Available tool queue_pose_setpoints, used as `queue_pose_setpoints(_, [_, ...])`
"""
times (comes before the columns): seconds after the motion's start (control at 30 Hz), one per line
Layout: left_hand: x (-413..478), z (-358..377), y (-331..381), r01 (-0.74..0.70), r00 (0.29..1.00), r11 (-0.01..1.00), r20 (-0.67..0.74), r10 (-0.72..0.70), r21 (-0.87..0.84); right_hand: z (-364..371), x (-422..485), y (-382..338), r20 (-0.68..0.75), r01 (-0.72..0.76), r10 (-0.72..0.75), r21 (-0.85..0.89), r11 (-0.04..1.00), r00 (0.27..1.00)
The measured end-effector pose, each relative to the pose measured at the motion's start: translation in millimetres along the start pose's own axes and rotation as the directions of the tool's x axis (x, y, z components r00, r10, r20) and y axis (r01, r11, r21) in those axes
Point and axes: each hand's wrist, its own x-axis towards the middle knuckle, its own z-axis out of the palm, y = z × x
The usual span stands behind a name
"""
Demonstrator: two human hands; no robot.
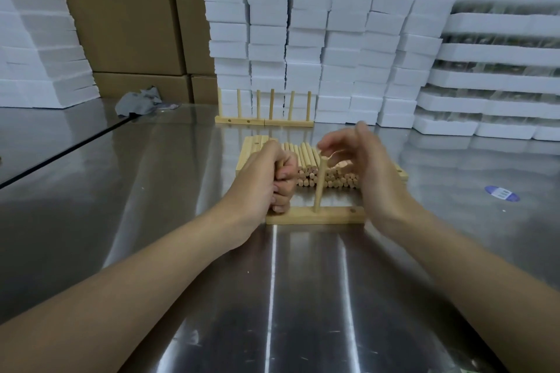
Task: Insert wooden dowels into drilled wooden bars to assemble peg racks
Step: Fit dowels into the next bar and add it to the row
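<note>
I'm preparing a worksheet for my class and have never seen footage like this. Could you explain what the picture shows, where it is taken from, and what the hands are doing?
There is no machine here. A person works with bare hands, and the single picture comes from a camera worn on their head, looking forward and down.

On the shiny metal table lies a drilled wooden bar. The left hand grips an end dowel at the bar's left end. A middle dowel stands in the bar. The right hand is at its top, but blur hides whether it pinches it. The hole at the bar's right end is empty.

Behind lie a pile of loose dowels and, further back, finished peg racks before stacked white foam blocks.
</note>
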Motion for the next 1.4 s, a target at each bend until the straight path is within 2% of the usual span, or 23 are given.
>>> queue_pose_setpoints(0.07, [1.8, -10.0, -0.2, -0.012, 1.0, 1.0, -0.026, 0.012, -0.012, -15.3, 8.2, -2.3, -0.165, 0.034, -0.041, -0.047, 0.998, 0.985])
queue_pose_setpoints(0.13, [4.4, -19.0, -0.9, -0.014, 0.999, 0.999, -0.053, 0.013, -0.031, -29.2, 10.6, 4.1, -0.217, 0.084, -0.142, -0.255, 0.963, 0.966])
queue_pose_setpoints(0.23, [7.1, -25.5, -2.2, -0.033, 0.996, 0.999, -0.088, 0.029, -0.04, -36.4, 11.0, 18.0, -0.163, 0.109, -0.238, -0.561, 0.821, 0.957])
queue_pose_setpoints(0.33, [7.6, -26.9, -3.6, -0.054, 0.993, 0.998, -0.105, 0.05, -0.028, -35.8, 15.1, 27.4, -0.087, 0.12, -0.246, -0.691, 0.713, 0.965])
queue_pose_setpoints(0.5, [6.2, -26.2, -3.3, -0.067, 0.992, 0.998, -0.109, 0.065, -0.016, -38.5, 15.2, 40.8, 0.014, 0.082, -0.136, -0.857, 0.508, 0.991])
queue_pose_setpoints(0.7, [7.4, -26.6, -3.5, -0.068, 0.993, 0.998, -0.101, 0.065, -0.02, -40.1, 17.1, 41.3, 0.008, 0.074, -0.153, -0.901, 0.428, 0.988])
queue_pose_setpoints(0.97, [7.4, -26.5, -4.1, -0.059, 0.992, 0.998, -0.116, 0.057, -0.015, -12.4, 17.7, 35.6, 0.23, 0.289, -0.209, -0.9, 0.325, 0.95])
queue_pose_setpoints(1.27, [8.0, -26.3, -4.6, -0.058, 0.992, 0.998, -0.114, 0.056, -0.017, -7.5, 16.8, 34.6, 0.21, 0.322, -0.305, -0.865, 0.385, 0.929])
queue_pose_setpoints(1.4, [6.8, -26.6, -5.5, -0.062, 0.992, 0.998, -0.11, 0.06, -0.021, -5.2, 13.7, 28.5, 0.179, 0.322, -0.372, -0.871, 0.371, 0.911])
